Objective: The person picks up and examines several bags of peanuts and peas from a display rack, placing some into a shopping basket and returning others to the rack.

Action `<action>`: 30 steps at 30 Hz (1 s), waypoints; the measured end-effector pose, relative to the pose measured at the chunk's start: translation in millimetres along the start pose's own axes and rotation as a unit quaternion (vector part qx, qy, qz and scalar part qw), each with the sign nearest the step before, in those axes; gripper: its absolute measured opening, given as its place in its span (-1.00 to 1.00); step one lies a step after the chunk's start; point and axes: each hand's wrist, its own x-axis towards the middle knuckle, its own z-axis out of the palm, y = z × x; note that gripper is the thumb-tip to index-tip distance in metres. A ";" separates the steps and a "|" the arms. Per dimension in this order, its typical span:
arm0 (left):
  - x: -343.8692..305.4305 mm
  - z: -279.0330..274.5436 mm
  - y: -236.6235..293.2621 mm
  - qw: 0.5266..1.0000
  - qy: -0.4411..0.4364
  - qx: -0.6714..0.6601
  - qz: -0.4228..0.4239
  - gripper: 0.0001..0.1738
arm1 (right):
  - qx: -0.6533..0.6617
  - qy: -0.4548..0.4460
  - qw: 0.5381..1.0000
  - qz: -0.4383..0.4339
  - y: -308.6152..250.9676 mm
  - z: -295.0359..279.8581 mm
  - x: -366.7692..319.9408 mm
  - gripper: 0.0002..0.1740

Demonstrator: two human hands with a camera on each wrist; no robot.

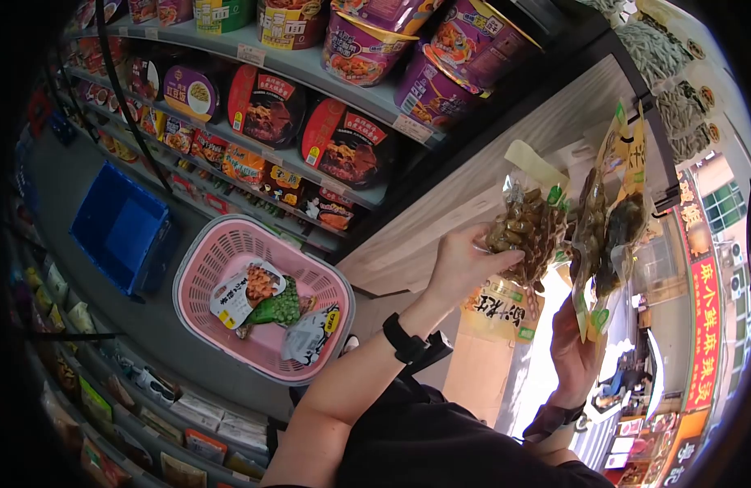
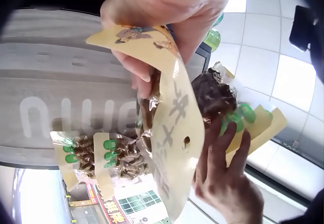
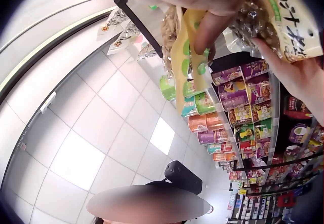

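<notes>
Left hand point(image 1: 465, 262) pinches peanut packet point(image 1: 519, 232) at 2 o'clock from it; right hand point(image 1: 572, 354), farther from peanuts, pinches lower end of dark-filled packets point(image 1: 624, 232), long axis 12 to 6 o'clock

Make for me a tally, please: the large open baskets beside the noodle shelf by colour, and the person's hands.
Pink basket: 1
Blue basket: 1
Hands, left hand and right hand: 2
Total: 4
</notes>
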 end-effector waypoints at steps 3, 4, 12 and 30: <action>-3.4 0.9 -2.1 1.000 0.006 0.002 -0.020 -0.57 | 0.011 -0.026 1.000 0.004 2.2 0.1 2.9 -0.46; -4.2 1.4 -2.9 1.000 0.007 0.008 -0.025 -0.56 | 0.006 -0.011 1.000 0.006 2.4 3.6 0.9 -0.48; 8.8 -14.3 9.2 0.997 -0.069 0.035 0.003 -0.54 | 0.224 -0.013 0.968 0.112 3.2 -8.8 12.4 -0.66; -67.3 -118.1 20.3 0.942 0.186 -0.236 0.146 -0.55 | 0.378 -0.071 0.918 0.099 75.4 3.9 75.1 -0.57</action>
